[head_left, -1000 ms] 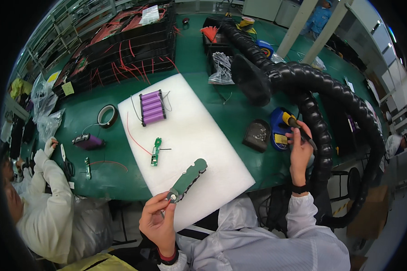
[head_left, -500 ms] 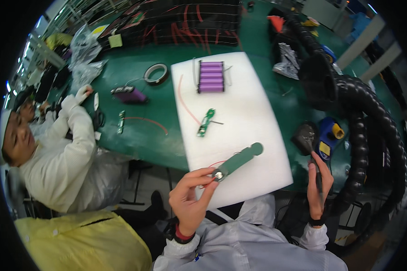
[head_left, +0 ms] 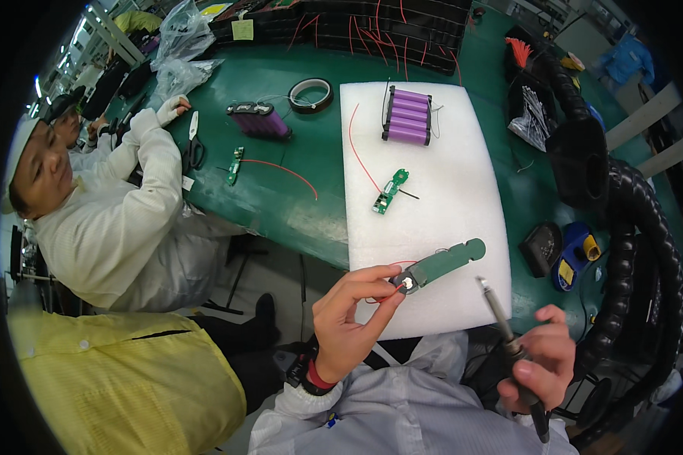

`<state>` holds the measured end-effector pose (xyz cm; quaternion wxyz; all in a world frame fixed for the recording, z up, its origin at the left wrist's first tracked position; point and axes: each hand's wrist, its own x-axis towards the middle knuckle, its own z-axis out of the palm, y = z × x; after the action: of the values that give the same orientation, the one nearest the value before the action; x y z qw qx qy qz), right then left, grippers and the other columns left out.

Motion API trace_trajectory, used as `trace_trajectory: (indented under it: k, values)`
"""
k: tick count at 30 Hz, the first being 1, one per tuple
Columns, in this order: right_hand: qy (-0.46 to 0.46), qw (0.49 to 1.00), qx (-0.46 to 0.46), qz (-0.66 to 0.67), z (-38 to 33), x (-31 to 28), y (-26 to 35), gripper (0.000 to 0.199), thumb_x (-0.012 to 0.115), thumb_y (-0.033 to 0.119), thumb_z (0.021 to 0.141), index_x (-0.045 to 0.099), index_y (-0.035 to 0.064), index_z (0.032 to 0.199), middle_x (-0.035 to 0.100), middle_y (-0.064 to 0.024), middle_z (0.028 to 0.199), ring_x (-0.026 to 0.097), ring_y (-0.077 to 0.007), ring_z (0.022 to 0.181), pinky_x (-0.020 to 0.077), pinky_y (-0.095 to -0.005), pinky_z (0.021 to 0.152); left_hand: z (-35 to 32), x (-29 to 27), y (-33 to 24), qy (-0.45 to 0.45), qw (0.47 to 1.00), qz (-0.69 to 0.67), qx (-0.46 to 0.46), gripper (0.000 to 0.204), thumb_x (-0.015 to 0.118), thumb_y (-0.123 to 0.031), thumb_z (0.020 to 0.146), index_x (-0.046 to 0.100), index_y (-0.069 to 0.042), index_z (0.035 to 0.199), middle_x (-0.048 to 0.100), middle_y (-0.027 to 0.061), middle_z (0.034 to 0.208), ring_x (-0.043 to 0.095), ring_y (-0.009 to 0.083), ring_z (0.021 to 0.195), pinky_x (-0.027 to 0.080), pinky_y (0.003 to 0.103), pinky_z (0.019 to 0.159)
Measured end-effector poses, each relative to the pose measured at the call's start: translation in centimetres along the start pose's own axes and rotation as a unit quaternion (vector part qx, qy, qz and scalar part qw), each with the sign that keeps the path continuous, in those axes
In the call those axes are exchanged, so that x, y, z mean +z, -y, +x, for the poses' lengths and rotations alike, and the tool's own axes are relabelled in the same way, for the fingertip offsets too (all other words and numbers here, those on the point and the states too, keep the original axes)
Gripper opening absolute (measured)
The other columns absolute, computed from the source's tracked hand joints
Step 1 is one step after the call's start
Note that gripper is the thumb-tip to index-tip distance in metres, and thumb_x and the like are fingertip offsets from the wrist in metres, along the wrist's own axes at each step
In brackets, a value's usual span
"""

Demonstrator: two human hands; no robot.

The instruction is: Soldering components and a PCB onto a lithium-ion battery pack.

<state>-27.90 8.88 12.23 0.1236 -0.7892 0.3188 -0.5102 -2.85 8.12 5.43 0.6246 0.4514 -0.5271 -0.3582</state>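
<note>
Between the fingertips of my left hand [head_left: 349, 326] is a battery pack with a green insulating strip [head_left: 448, 264] along its side. A bright metal contact and a red wire show at its near end. My right hand [head_left: 546, 360] grips a soldering iron [head_left: 501, 318]; its tip points up toward the pack but stays apart from it. Both are above a white foam sheet [head_left: 474, 189]. A green circuit board [head_left: 389, 191] with a red wire lies on the foam, and farther back rests a purple battery pack [head_left: 408, 115].
At right stand a dark box [head_left: 540, 249], a blue soldering stand [head_left: 573, 258] and a thick black hose [head_left: 622, 220]. On the green table lie another purple pack [head_left: 258, 120], a tape roll [head_left: 311, 96], scissors [head_left: 194, 144] and a second board [head_left: 235, 165]. A co-worker [head_left: 121, 220] sits at left.
My right hand has brought the soldering iron from beside the dark box back toward me, its tip now near the held pack. The whole view has shifted; my left hand keeps its hold.
</note>
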Motion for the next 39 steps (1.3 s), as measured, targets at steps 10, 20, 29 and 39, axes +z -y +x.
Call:
trace_trajectory:
  k: [10, 20, 29, 39]
  values:
    - [0.094, 0.995, 0.033, 0.011, 2.2, 2.5, 1.8, 0.038, 0.080, 0.018, 0.083, 0.065, 0.0040, 0.116, 0.068, -0.0039, 0.071, 0.068, -0.0201, 0.065, 0.0605, -0.0443, 0.087, 0.1, 0.0, -0.2, -0.002, 0.998, 0.055, 0.039, 0.022, 0.076, 0.017, 0.079, 0.069, 0.005, 0.096, 0.071, 0.0213, 0.110, 0.071, 0.0242, 0.100, 0.058, 0.032, 0.087]
    - [0.102, 0.994, 0.023, -0.012, 2.9, 4.0, 1.4, 0.031, 0.080, 0.012, 0.083, 0.064, -0.0008, 0.106, 0.068, -0.0068, 0.068, 0.070, -0.0211, 0.064, 0.0624, -0.0473, 0.086, 0.0, 0.3, -0.2, -0.011, 0.998, 0.035, 0.049, 0.023, 0.075, 0.018, 0.080, 0.068, 0.005, 0.097, 0.073, 0.0216, 0.109, 0.072, 0.0237, 0.098, 0.059, 0.032, 0.086]
    - [0.115, 0.993, 0.033, -0.016, 3.1, 3.9, 1.3, 0.028, 0.081, 0.011, 0.082, 0.065, -0.0015, 0.101, 0.067, -0.0069, 0.066, 0.070, -0.0209, 0.064, 0.0616, -0.0493, 0.088, -0.2, 0.2, -0.1, -0.012, 0.998, 0.034, 0.047, 0.022, 0.075, 0.018, 0.080, 0.067, 0.005, 0.096, 0.072, 0.0238, 0.110, 0.073, 0.0234, 0.096, 0.059, 0.032, 0.085]
    - [0.122, 0.992, 0.032, -0.025, 3.4, 4.0, 1.5, 0.027, 0.081, 0.014, 0.084, 0.066, -0.0018, 0.101, 0.066, -0.0066, 0.064, 0.069, -0.0203, 0.060, 0.0609, -0.0499, 0.090, -0.3, 0.3, 0.1, -0.015, 0.998, 0.031, 0.052, 0.022, 0.074, 0.019, 0.080, 0.067, 0.006, 0.096, 0.072, 0.0256, 0.110, 0.073, 0.0219, 0.094, 0.059, 0.031, 0.084]
